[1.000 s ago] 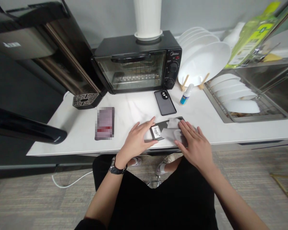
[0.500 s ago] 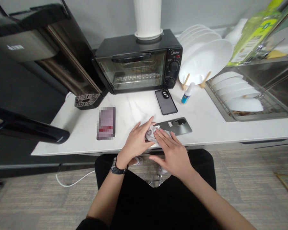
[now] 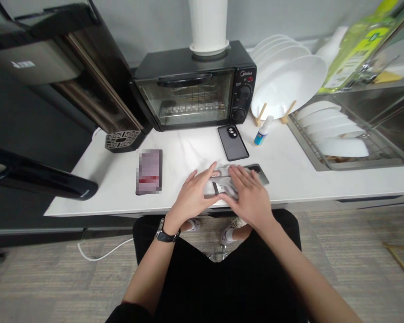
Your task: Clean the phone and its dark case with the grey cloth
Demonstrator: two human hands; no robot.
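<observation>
A grey phone (image 3: 263, 176) lies back up near the front edge of the counter, its camera end to the right. My left hand (image 3: 192, 194) holds the phone's left end between thumb and fingers. Under the fingers of my right hand (image 3: 253, 199) a light grey cloth (image 3: 226, 181) is pressed against the phone's back, covering much of it. The right thumb reaches toward the left one. Just behind the phone is a dark translucent phone case (image 3: 234, 146). A small spray bottle (image 3: 261, 133) with a blue label stands beside the case.
A black toaster oven (image 3: 193, 98) stands at the back, with a water dispenser (image 3: 121, 134) on its left. A flat, dark-edged item (image 3: 150, 172), pixelated, lies at left. White plates (image 3: 289, 85) stand in a rack near the sink (image 3: 384, 112).
My right hand has slid to the right along the phone, spreading the cloth toward the camera end. My left hand stays at the phone's left end.
</observation>
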